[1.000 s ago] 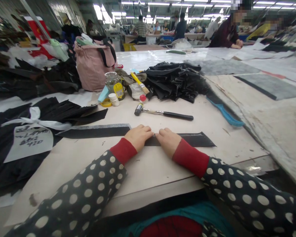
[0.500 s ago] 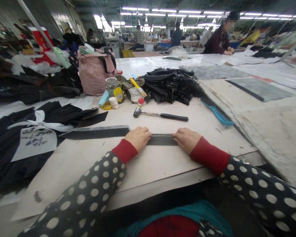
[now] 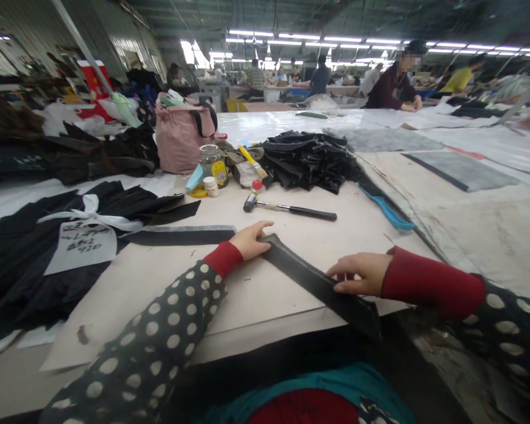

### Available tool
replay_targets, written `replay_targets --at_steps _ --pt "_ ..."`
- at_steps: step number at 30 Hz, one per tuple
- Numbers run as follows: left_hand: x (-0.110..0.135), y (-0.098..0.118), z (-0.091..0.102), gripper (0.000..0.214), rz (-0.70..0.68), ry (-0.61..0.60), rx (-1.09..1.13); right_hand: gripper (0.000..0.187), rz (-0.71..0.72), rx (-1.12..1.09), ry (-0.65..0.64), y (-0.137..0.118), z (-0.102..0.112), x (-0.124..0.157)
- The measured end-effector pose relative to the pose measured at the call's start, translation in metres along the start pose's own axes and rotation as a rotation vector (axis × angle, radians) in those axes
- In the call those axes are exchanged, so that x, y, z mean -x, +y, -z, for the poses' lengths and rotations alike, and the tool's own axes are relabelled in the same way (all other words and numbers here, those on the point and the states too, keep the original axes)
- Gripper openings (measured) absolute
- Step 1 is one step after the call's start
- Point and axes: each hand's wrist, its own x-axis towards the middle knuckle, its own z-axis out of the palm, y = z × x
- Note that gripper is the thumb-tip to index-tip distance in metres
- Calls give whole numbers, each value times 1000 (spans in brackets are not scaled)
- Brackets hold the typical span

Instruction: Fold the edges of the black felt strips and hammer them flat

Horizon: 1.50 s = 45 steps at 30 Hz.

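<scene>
The left hand [image 3: 249,241] touches one end of a black strip [image 3: 297,268] slanting over the table [image 3: 256,300]; the right hand [image 3: 361,274] grips it lower down. Beyond lies a hammer [image 3: 309,212], near a white-capped bottle [image 3: 211,187].

Pink bag [image 3: 176,141] with dark handle stands upright on the table [image 3: 269,116]. Before it: glass jar [image 3: 209,155], yellow label; small white bottle [image 3: 211,187]; yellow lid [image 3: 198,191] lying flat. Yellow-handled brush [image 3: 252,161] to the right of the jar, bristles lower right. Next, heap of black pieces [image 3: 307,162]. Hammer [image 3: 311,212] lies crosswise, head to the left. Far left: black bundle [image 3: 22,235], white tie [image 3: 90,213], handwritten tag [image 3: 82,250]. Curved blue piece [image 3: 389,213], right. Person in dark maroon top [image 3: 386,88] at upper right; light tubes [image 3: 322,40] overhead.
</scene>
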Motion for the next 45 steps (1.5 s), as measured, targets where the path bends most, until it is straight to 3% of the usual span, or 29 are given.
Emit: replay_targets --at_steps 2,6,12,23,33,45 --pt "-6 5 -5 60 -51 -30 80 30 -10 -111 25 -1 4 -10" --pt "-20 13 -19 58 -154 -59 64 42 -35 -228 227 -1 7 -53" --pt "-23 9 -27 47 -176 120 -117 39 39 -320 368 2 -9 -98" --pt "-24 1 -20 18 -195 137 -176 32 252 -77 487 12 -10 -100" --pt "-26 -2 -22 23 -204 191 -226 24 145 -47 522 6 -9 -106" --pt "-25 -3 -21 24 -307 173 -317 23 199 -6 538 6 -12 -106"
